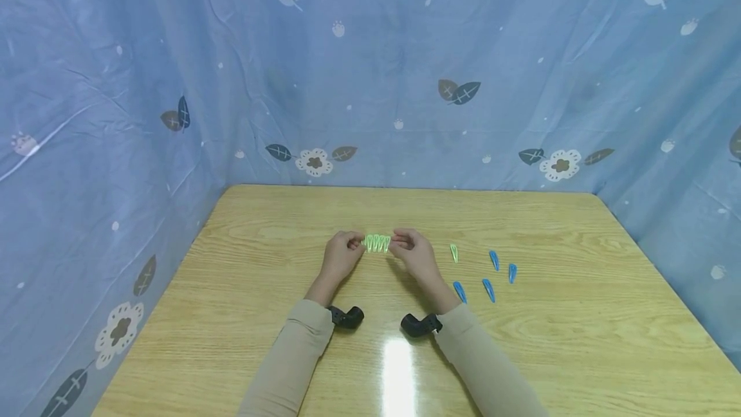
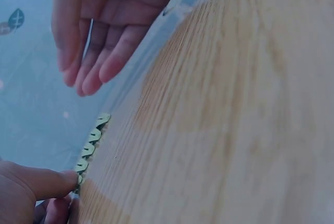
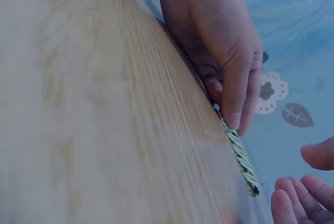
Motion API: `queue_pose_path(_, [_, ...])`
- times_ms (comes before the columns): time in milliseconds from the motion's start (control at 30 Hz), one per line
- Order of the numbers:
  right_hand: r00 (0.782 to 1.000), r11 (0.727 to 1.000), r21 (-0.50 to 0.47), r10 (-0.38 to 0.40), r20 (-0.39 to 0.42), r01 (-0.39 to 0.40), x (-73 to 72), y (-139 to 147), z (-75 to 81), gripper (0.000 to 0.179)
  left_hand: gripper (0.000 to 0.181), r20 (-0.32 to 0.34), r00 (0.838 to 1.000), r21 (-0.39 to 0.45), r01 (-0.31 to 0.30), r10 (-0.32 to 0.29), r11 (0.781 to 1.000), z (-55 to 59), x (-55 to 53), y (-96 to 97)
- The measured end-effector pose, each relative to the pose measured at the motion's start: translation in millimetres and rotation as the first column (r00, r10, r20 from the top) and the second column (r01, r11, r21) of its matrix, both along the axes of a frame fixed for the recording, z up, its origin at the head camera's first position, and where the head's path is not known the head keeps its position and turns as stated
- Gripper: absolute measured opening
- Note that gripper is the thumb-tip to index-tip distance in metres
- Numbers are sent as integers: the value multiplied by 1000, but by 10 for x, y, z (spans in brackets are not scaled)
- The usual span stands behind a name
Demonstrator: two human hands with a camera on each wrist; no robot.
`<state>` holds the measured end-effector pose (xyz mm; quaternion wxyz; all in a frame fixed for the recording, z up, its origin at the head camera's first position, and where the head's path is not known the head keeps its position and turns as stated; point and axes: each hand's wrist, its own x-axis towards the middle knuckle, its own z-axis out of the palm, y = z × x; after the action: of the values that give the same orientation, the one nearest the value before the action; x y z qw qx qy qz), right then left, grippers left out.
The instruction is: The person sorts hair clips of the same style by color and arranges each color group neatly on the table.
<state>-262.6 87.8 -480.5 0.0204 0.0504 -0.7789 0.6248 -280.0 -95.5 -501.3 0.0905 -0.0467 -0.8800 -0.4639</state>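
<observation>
Green clip row: side by side on the counter [image 1: 579, 340], centre of the head view [image 1: 376, 243].
Left hand [image 1: 340, 256]: fingers pinch the row's left-end clip.
Right hand [image 1: 418, 259]: fingers loosely parted, just beside the right end, holding nothing.
Single green clip [image 1: 454, 253]: right of centre.
Blue clips [image 1: 489, 290]: four, scattered farther right.

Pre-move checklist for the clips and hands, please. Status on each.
1. Left hand on the row of green clips: ok, pinches its left end.
2. Right hand free: ok, open, apart from the row.
3. All green clips in the row: not ok, a single green clip lies off to the right.
4. Four blue clips clear of the row: ok.
5. Exact row count: cannot tell, left end partly covered.
</observation>
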Motion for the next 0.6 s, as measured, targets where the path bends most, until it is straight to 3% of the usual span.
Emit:
queue_pose_path(300, [995, 995, -25, 97, 8, -97, 117, 220, 189, 46, 19, -10, 1000, 1, 11, -11, 1000, -1, -21, 1])
queue_pose_path(367, [996, 996, -16, 91, -11, -91, 88, 305, 115, 46, 19, -11, 1000, -2, 10, -10, 1000, 2, -18, 2])
queue_pose_path(600, [998, 998, 29, 55, -18, -54, 144, 611, 110, 47, 19, -14, 1000, 2, 7, -7, 1000, -2, 0, -18])
